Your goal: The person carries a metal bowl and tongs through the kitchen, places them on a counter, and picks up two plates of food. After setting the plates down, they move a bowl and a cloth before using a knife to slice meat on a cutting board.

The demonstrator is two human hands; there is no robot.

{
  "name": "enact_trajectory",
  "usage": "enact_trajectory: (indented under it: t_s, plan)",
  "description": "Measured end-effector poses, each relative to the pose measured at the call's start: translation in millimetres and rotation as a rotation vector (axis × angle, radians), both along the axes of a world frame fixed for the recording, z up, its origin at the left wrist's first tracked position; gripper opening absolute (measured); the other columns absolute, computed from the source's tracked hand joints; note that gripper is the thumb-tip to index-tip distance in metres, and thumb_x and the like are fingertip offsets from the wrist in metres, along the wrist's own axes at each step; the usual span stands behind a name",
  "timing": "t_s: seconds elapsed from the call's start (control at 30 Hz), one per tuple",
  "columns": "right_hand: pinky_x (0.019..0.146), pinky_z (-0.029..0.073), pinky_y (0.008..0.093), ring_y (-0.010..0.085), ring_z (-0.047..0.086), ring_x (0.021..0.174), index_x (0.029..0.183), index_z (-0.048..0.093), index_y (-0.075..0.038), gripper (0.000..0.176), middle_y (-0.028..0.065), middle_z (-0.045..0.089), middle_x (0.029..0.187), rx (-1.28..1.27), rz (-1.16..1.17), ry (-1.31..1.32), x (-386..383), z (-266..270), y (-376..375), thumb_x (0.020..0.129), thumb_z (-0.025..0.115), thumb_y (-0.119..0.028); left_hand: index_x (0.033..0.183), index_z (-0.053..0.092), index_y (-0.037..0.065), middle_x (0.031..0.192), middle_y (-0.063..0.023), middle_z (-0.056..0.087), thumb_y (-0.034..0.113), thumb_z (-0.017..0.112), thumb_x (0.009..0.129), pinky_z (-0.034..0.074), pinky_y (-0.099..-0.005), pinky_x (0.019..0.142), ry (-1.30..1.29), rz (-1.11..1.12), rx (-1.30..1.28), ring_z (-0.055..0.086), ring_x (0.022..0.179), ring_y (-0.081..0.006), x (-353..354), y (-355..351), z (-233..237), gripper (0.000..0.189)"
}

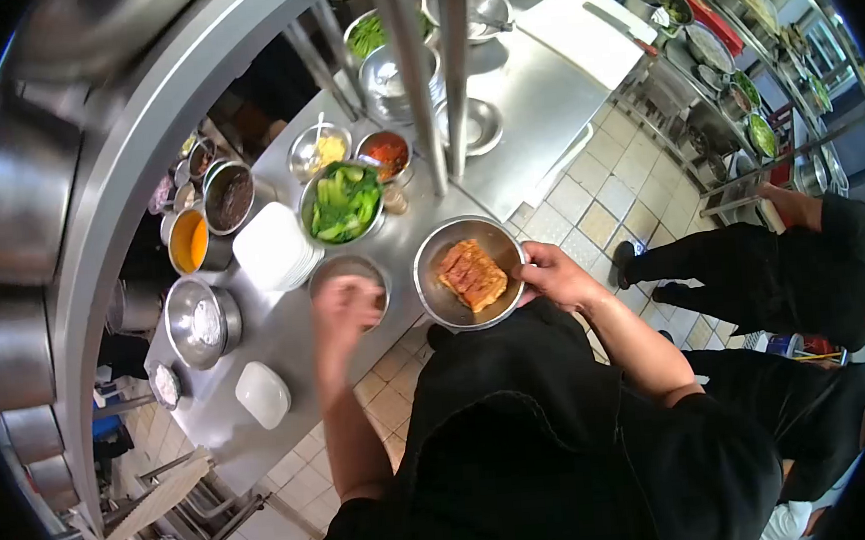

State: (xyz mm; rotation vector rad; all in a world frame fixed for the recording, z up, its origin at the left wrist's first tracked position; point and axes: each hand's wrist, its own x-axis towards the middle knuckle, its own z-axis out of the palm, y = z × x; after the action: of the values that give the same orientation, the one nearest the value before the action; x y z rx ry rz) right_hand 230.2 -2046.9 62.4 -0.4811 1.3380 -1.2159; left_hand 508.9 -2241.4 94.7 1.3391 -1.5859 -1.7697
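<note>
A round metal bowl (pixel 437 298) with a browned, scored slab of food (pixel 473 274) in it is held at its right rim by my right hand (pixel 551 274), thumb over the edge. My left hand (pixel 348 306), smeared by motion, is over another metal bowl (pixel 370 267) on the steel counter; whether its fingers hold anything is hidden by the blur. Just beyond that bowl stands a bowl of green leafy vegetables (pixel 343 204). A stack of white plates (pixel 272 246) is to its left.
Bowls of yellow bits (pixel 327 152) and red sauce (pixel 385 155) stand farther back on the counter (pixel 418 211). A white dish (pixel 262 394) lies at left. Steel posts (pixel 454 78) rise from the counter. Two people in black (pixel 753 268) are at the right, near shelves.
</note>
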Motion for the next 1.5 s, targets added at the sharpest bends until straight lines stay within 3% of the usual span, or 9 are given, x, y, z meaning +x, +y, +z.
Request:
enact_trajectory:
  t_s: [0.1,0.23,0.37,0.6,1.13,1.17,1.3,1.37,1.5]
  plan:
    - [0.061,0.058,0.0277,0.013,0.061,0.069,0.09,0.054,-0.001,0.007,0.0046,0.057,0.08,0.033,-0.175,-0.044,-69,-9,31,0.088,0.054,-0.007,0.086,0.06,0.002,0.076,-0.0102,0.062,0.026,0.062,0.086,0.047,-0.0385,0.07,-0.615,0.366,-0.759,0.059,0.072,-0.0242,93,-122,-78,0.024]
    - [0.06,0.058,0.0312,0.0159,0.062,0.067,0.098,0.054,-0.002,0.012,0.0059,0.059,0.082,0.007,-0.46,0.084,-193,-14,48,0.087,0.051,-0.006,0.073,0.061,-0.006,0.064,-0.0202,0.06,0.049,0.065,0.078,0.045,-0.0441,0.066,-1.21,0.08,-0.708,0.059,0.065,-0.0329,127,-188,-88,0.055]
    - [0.058,0.057,0.0317,0.0177,0.063,0.069,0.102,0.055,-0.001,0.016,0.0085,0.062,0.087,-0.022,-0.703,0.311,-345,-33,16,0.087,0.05,-0.006,0.078,0.063,-0.007,0.073,-0.0246,0.063,0.045,0.066,0.077,0.045,-0.0469,0.072,-0.935,0.161,-0.611,0.062,0.073,-0.0392,132,-201,-107,0.052]
    - [0.07,0.055,0.0382,0.0279,0.065,0.076,0.094,0.059,0.001,0.021,0.018,0.064,0.09,0.243,-0.812,0.824,-531,-56,-82,0.08,0.059,-0.014,0.079,0.061,-0.003,0.083,-0.0252,0.061,0.035,0.064,0.077,0.044,-0.0487,0.075,-1.313,0.228,-0.849,0.058,0.083,-0.0427,108,-184,-85,0.038]
    - [0.095,0.043,0.044,0.0427,0.05,0.111,0.11,0.051,-0.003,0.028,0.0208,0.037,0.137,0.208,-0.597,1.498,-685,-28,-137,0.082,0.055,-0.01,0.092,0.059,-0.008,0.097,-0.0293,0.061,0.017,0.052,0.073,0.046,-0.0485,0.082,-1.637,0.442,-0.7,0.058,0.092,-0.0453,114,-138,-41,0.032]
    - [0.093,0.044,0.0413,0.041,0.053,0.108,0.102,0.052,-0.001,0.021,0.021,0.043,0.131,0.146,-0.707,1.586,-696,-26,-139,0.081,0.054,-0.007,0.087,0.061,-0.008,0.094,-0.0289,0.062,0.016,0.051,0.073,0.046,-0.0493,0.08,-1.412,0.829,-0.696,0.059,0.088,-0.0452,82,-110,-28,0.03]
    - [0.079,0.049,0.0335,0.029,0.061,0.088,0.091,0.054,0.002,0.012,0.0167,0.061,0.096,-0.021,-0.756,1.31,-725,-57,-133,0.081,0.053,-0.004,0.089,0.06,-0.008,0.092,-0.0272,0.063,0.017,0.055,0.074,0.046,-0.0456,0.073,-1.244,1.07,-0.637,0.061,0.081,-0.0406,49,-14,-15,0.029]
    - [0.065,0.052,0.0302,0.0207,0.063,0.074,0.091,0.055,0.003,0.012,0.0124,0.062,0.083,-0.422,-0.598,0.773,-650,-32,-133,0.083,0.053,-0.005,0.092,0.058,-0.006,0.071,-0.0122,0.061,0.016,0.06,0.079,0.045,-0.0363,0.057,-0.897,1.281,-0.5,0.055,0.062,-0.0215,17,39,-27,0.025]
    - [0.062,0.06,0.0306,0.0151,0.06,0.066,0.107,0.05,0.003,0.022,0.0074,0.056,0.083,-0.193,-0.084,-0.011,-509,-34,-183,0.087,0.052,-0.004,0.087,0.052,0.008,0.065,0.0011,0.052,0.014,0.06,0.085,0.031,-0.0242,0.043,-0.419,1.237,-0.399,0.042,0.051,-0.0078,-104,139,-47,0.01]
